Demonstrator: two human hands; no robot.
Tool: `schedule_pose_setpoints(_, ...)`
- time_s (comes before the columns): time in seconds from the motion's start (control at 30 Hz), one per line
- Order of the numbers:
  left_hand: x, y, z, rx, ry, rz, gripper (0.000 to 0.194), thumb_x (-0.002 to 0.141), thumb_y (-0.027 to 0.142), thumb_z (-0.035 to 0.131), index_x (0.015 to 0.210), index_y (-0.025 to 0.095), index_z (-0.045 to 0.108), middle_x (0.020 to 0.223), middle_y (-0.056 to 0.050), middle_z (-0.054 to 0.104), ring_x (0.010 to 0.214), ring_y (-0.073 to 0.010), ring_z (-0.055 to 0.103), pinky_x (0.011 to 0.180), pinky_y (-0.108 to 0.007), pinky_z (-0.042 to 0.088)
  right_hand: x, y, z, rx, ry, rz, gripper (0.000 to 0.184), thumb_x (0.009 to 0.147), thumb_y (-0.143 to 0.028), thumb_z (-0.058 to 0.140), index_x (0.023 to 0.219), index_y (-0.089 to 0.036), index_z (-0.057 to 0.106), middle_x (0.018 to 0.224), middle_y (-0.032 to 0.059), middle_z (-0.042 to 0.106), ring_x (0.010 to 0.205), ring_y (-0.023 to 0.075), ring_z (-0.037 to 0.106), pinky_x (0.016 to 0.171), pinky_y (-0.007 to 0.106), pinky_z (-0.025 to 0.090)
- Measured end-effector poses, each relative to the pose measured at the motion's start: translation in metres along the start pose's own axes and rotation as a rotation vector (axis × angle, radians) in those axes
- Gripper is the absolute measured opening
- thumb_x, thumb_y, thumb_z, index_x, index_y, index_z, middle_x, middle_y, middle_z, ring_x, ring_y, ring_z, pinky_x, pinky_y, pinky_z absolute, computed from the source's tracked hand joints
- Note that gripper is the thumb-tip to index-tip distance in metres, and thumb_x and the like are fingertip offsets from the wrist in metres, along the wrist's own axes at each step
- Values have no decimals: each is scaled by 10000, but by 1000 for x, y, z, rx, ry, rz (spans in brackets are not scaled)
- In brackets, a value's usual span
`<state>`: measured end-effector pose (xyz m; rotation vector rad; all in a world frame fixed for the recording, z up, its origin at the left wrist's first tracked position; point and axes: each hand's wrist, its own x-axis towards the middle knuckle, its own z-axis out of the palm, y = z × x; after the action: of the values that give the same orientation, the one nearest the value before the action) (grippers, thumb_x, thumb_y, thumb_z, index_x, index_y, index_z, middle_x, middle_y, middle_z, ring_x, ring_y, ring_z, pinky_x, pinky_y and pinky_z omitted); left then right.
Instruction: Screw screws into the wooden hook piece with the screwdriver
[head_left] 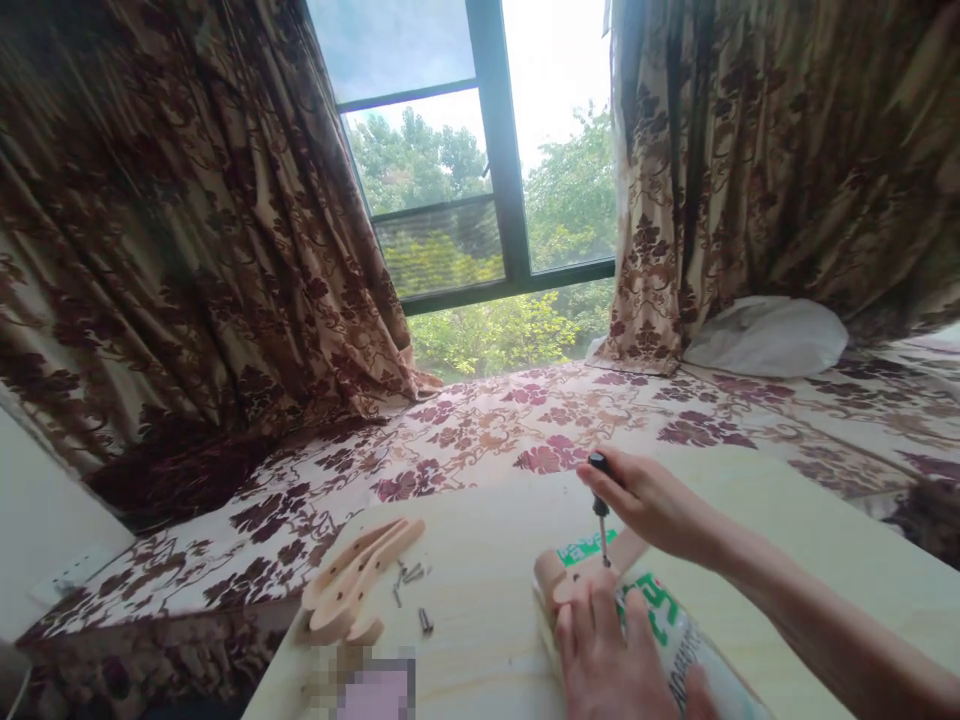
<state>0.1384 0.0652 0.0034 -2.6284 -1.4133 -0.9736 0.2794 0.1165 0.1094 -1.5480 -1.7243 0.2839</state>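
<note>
My right hand [637, 500] is closed around the dark handle of a screwdriver [600, 500], which stands nearly upright. Its shaft meets a curved wooden piece [564, 588] lying on a white package with green print [660, 608]. With bent fingers, my left hand [611, 645] presses that wooden piece against the package, hiding part of both. To the left, more curved wooden pieces with dark holes [360, 585] lie together on the pale wooden table [480, 620]. Several loose screws [425, 620] are scattered beside them.
Behind the table spreads a surface covered in floral cloth [465, 440]. A white pillow-like bundle [769, 335] rests at the back right. Patterned curtains [225, 220] flank the window [517, 150]. A pinkish blurred patch [379, 690] sits at the table's front left.
</note>
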Motion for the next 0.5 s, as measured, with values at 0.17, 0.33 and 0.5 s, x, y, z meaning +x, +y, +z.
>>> schedule_pose_setpoints(0.17,2,8,-15,-84,-107,-12,396,804,383,560,1185,277,590,1325,-48,536,1241,-310,447,1060,-506,362,-7,-3,-2,-44,40,32,313,896,-500,306,731,-246,387,637,28,568,601,197,534,592,288,370)
schedule_pose_setpoints(0.33,7,20,-31,-103,-124,-36,313,811,410,562,1068,241,620,1291,-73,528,1251,-293,416,1106,-506,298,-23,1,-3,-113,82,36,315,918,-483,288,792,-235,435,701,62,643,658,218,609,611,286,381)
schedule_pose_setpoints(0.5,9,26,-36,-85,-99,1,274,816,363,587,1051,223,615,1263,-70,537,1230,-257,430,1101,-464,300,-33,-2,-6,-192,96,44,281,948,-410,344,883,-208,528,785,92,690,744,238,643,613,286,368)
